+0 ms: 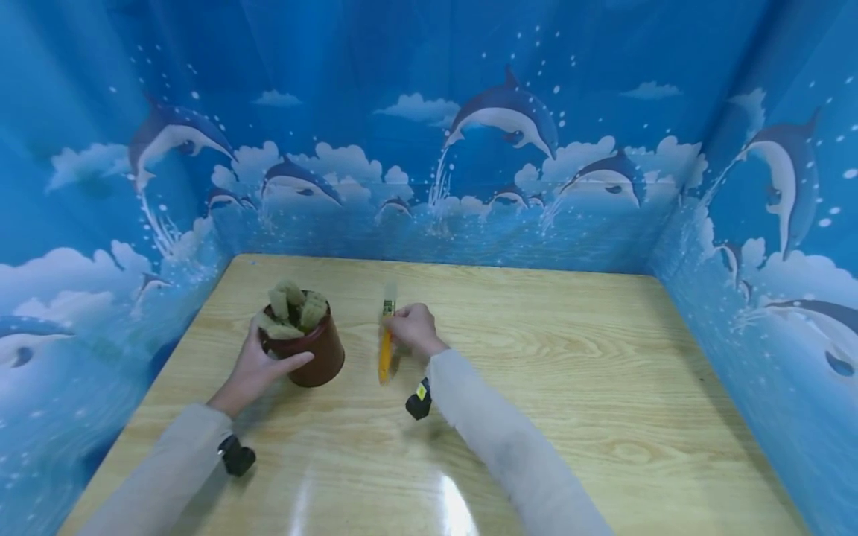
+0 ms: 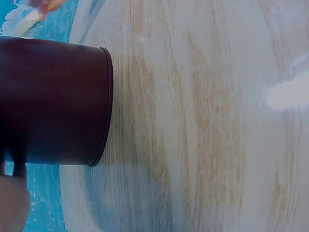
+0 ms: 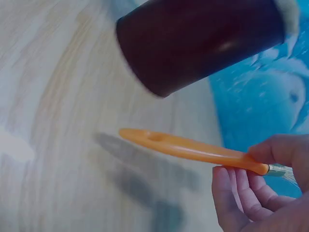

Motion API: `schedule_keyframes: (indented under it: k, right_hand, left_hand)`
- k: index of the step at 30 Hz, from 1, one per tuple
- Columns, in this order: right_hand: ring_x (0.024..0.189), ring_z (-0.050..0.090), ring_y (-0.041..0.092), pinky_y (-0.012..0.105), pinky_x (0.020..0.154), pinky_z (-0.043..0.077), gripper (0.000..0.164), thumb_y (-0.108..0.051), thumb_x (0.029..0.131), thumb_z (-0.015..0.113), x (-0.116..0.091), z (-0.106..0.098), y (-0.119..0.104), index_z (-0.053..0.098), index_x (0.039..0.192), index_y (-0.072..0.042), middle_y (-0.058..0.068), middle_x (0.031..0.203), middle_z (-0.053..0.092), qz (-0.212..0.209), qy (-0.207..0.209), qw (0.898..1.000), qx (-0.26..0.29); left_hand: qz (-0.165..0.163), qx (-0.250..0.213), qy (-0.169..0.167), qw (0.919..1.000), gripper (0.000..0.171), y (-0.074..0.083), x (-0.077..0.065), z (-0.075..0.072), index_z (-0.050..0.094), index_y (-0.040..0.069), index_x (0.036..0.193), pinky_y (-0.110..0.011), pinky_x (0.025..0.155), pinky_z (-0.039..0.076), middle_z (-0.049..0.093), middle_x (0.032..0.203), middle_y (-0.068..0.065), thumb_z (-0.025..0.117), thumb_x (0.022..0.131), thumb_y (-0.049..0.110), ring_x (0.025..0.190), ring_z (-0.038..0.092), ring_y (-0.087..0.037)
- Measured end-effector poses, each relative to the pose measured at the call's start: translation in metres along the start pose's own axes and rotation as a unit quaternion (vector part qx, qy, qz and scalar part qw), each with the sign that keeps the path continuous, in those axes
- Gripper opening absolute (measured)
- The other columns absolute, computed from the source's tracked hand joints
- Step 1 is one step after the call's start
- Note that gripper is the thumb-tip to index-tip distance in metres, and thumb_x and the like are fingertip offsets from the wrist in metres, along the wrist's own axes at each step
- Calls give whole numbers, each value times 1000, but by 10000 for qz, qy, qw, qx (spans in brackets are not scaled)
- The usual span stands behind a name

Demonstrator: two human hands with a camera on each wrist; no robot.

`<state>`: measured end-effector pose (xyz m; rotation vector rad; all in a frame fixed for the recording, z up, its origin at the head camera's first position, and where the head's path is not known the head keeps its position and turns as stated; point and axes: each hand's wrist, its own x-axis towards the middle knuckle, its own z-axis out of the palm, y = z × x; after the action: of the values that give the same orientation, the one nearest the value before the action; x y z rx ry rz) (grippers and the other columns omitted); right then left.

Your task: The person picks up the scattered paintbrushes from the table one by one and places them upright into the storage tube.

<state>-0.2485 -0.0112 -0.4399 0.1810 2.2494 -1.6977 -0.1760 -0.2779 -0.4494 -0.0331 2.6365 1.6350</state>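
My left hand (image 1: 255,371) grips a dark brown cylindrical pot (image 1: 320,359), thumb along its near side and fingers round its left side. Several pale olive, rough-textured pieces (image 1: 312,310) stick out of the pot's top. The pot's smooth wall (image 2: 53,101) fills the left of the left wrist view, hiding most of that hand. To the right of the pot, my right hand (image 1: 417,331) pinches an orange-handled paintbrush (image 3: 188,149) near its metal collar, between thumb and fingertips. Its bristles (image 1: 391,291) point away from me, the handle end toward me, with a shadow beneath on the table.
The wood-grain table (image 1: 570,387) extends to the right and toward me. A blue curtain (image 1: 375,104) printed with dolphins closes off the back and both sides. Black wrist cameras (image 1: 418,400) hang at both sleeves.
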Motion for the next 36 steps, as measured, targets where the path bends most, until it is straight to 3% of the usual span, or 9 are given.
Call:
schedule_keyframes:
  k: [6, 11, 15, 23, 28, 36]
  right_hand:
    - [78, 69, 18, 36, 77, 58, 20, -16, 90, 68, -10, -4, -25, 67, 100, 0, 11, 95, 67, -404, -48, 9975, 579]
    - [80, 67, 19, 27, 70, 58, 22, -16, 88, 70, -27, -5, -54, 65, 104, -2, 10, 93, 66, -1074, -58, 9903, 878]
    - [81, 66, 18, 27, 70, 58, 23, -17, 89, 70, -47, -3, -76, 63, 106, -3, 10, 93, 65, -1758, -139, 9792, 1004]
    - [87, 65, 11, 20, 75, 55, 22, -23, 92, 66, -77, 14, -93, 62, 107, -7, 7, 98, 67, -3471, -113, 9374, 253]
    - [87, 66, 10, 15, 72, 54, 20, -17, 92, 66, -79, 31, -89, 62, 109, -7, 8, 98, 68, -3790, -268, 9249, -158]
    - [84, 67, 5, 8, 69, 50, 14, -14, 91, 66, -74, 45, -80, 62, 103, -8, 6, 95, 69, -3891, -197, 9159, -967]
  left_hand:
    - [63, -77, -31, 9999, 105, 2, -1, -1, -1, 10, 153, -62, 110, 23, 16, 154, -24, 75, 83, 32, 140, 20, -42]
    - [134, -113, -19, 9998, 104, 1, -1, -1, 1, 11, 153, -61, 110, 24, 19, 153, -23, 75, 83, 30, 140, 22, -41]
    - [88, -87, -1, 9999, 105, 2, 0, -1, 1, 11, 153, -61, 110, 23, 18, 153, -22, 76, 83, 32, 140, 22, -40]
    - [78, -15, -19, 10000, 105, 3, 1, -1, 0, 11, 152, -61, 110, 22, 16, 155, -22, 75, 83, 34, 140, 20, -40]
    - [85, 39, -5, 10000, 104, 3, 1, 0, 0, 12, 153, -63, 110, 21, 14, 155, -21, 75, 83, 34, 141, 19, -40]
    - [139, -4, 37, 9999, 104, 1, 2, 2, 3, 13, 153, -61, 110, 22, 16, 155, -19, 77, 82, 32, 141, 20, -39]
